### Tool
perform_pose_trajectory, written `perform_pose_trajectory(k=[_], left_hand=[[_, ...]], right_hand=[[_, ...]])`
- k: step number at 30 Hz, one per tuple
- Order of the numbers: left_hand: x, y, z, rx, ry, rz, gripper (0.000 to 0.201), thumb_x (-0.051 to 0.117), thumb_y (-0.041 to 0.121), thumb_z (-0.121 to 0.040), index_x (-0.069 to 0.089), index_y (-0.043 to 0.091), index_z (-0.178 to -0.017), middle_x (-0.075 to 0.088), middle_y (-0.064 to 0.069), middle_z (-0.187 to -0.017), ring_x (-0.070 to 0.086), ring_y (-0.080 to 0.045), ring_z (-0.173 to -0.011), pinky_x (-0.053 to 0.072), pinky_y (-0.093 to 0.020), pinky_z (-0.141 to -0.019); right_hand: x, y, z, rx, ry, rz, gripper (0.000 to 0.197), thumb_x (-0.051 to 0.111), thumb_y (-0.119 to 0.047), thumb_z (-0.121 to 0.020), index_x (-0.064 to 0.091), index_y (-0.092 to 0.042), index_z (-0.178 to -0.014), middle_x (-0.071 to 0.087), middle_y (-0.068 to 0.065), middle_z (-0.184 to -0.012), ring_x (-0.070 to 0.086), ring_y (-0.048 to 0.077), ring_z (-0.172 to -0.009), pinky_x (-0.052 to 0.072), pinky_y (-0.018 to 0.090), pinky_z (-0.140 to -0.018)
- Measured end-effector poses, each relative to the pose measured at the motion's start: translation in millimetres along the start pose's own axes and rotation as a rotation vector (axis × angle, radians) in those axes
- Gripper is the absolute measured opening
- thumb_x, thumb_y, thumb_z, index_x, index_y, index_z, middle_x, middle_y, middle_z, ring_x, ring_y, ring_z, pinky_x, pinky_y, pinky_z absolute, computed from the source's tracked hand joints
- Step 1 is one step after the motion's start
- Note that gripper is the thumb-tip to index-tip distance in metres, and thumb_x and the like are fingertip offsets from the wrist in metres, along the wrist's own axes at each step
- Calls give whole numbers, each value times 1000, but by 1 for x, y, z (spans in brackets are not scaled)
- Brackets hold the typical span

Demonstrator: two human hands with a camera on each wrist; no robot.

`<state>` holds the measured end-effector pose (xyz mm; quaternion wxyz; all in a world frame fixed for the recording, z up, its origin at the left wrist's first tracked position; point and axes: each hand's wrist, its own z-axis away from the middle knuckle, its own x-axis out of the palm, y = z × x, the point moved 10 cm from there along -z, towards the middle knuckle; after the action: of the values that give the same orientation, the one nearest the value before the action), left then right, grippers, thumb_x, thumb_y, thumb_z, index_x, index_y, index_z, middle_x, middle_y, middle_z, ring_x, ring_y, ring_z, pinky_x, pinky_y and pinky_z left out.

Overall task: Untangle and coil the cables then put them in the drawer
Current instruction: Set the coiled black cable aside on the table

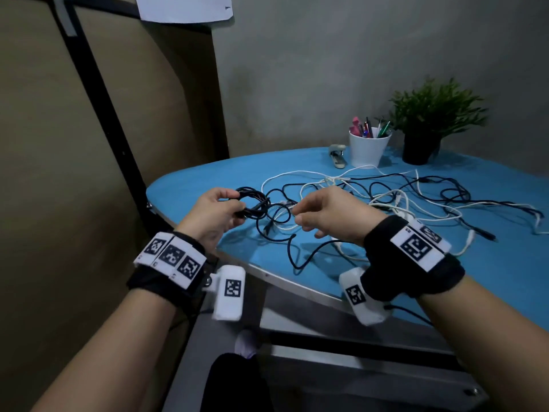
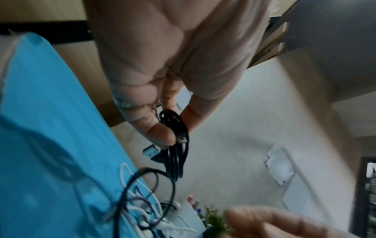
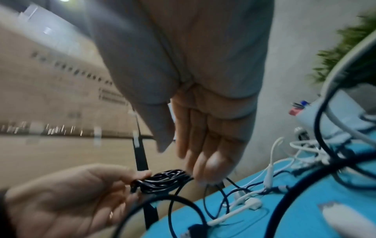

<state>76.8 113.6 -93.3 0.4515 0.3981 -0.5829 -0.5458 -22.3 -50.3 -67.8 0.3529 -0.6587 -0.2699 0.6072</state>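
While a person leans over the left end of a blue-topped desk, both forearms reach forward, each wearing a black wrist strap with white tags printed in black-and-white squares. The left hand is held just above the desk's left edge, its thumb and fingers curled round a small coil of black cable; the left wrist view shows the coil hanging from the grip, with a plug at its lower side. A loose black strand runs from the coil down onto the desk.

The right hand hovers just beside the coil, fingers relaxed and only slightly bent. In the right wrist view its fingertips lie right by the coil; whether they touch it or pinch a strand cannot be told.

Across the middle of the desk, stretching toward its right edge, lies a loose tangle of black and white cables, looped over one another.

Near the far edge stand a white cup of pens, a small stapler to its left, and a green plant in a dark pot to its right. A sheet of paper hangs on the wall above.
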Motion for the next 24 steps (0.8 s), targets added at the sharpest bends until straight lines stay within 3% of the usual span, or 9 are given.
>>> perform_pose_trajectory(k=[3, 7, 9, 11, 13, 16, 18, 20, 24], left_hand=[[-26, -8, -22, -7, 101, -65, 24, 50, -10, -88, 49, 11, -76, 50, -10, -81, 50, -18, -61, 48, -13, -43], [-52, -24, -43, -62, 209, -70, 21, 51, -6, -90, 50, 9, -76, 52, -14, -88, 59, -18, -62, 50, -20, -47], [-56, -30, -48, -88, 211, -58, 18, 51, -5, -91, 49, 8, -77, 53, -17, -95, 61, -18, -66, 51, -20, -50], [-49, -31, -48, -104, 171, -42, 8, 49, -6, -92, 53, 1, -93, 52, -19, -102, 58, -22, -77, 52, -17, -52], [-45, -32, -52, -133, 123, -55, 25, 44, -6, -94, 48, 5, -116, 53, -16, -95, 56, -19, -74, 52, -18, -56], [-40, -24, -54, -173, 31, -369, 22, 43, 2, -96, 45, 16, -113, 51, -11, -83, 50, -19, -67, 47, -25, -61], [-41, -12, -53, -138, -1, -784, 24, 47, 14, -96, 55, 9, -118, 58, -14, -99, 53, -26, -83, 46, -30, -78], [-40, -4, -49, -109, -35, -1026, 33, 47, 21, -97, 55, 4, -124, 57, -15, -119, 53, -26, -97, 42, -29, -83], [-31, 3, -42, -45, -62, -1200, 32, 45, 25, -97, 63, 7, -116, 61, -13, -120, 55, -26, -96, 44, -30, -81]], right_hand=[[19, -11, -4, -18, -144, 280, 14, 58, -24, -89, 69, -30, -97, 70, 1, -84, 69, 22, -81, 56, 32, -65], [37, -16, -6, 0, -295, 529, 39, 44, -3, -88, 71, -30, -98, 67, -10, -85, 69, 13, -84, 52, 21, -59], [40, -17, -7, -8, -315, 635, 34, 53, -2, -85, 72, -28, -95, 65, -11, -80, 69, 15, -81, 52, 23, -64], [40, -20, -9, -37, -299, 678, 22, 63, -9, -82, 74, -25, -92, 69, -5, -84, 68, 16, -78, 51, 23, -67], [34, -24, -13, -69, -243, 645, 15, 68, -14, -80, 75, -21, -91, 69, -5, -82, 65, 14, -75, 49, 21, -67], [14, -31, -19, -98, -98, 522, 12, 70, -15, -80, 75, -18, -90, 63, -11, -69, 57, 4, -63, 42, 19, -62], [-4, -32, -20, -94, 14, 397, 10, 70, -14, -79, 74, -20, -85, 61, -13, -63, 55, 0, -58, 43, 15, -58], [-17, -33, -18, -105, 88, 270, 10, 69, -12, -80, 73, -21, -79, 64, -9, -61, 56, -1, -54, 46, 12, -59], [-37, -27, -9, -102, 159, -30, 13, 60, -4, -86, 69, -12, -80, 71, 16, -76, 67, 19, -68, 58, 38, -76]])
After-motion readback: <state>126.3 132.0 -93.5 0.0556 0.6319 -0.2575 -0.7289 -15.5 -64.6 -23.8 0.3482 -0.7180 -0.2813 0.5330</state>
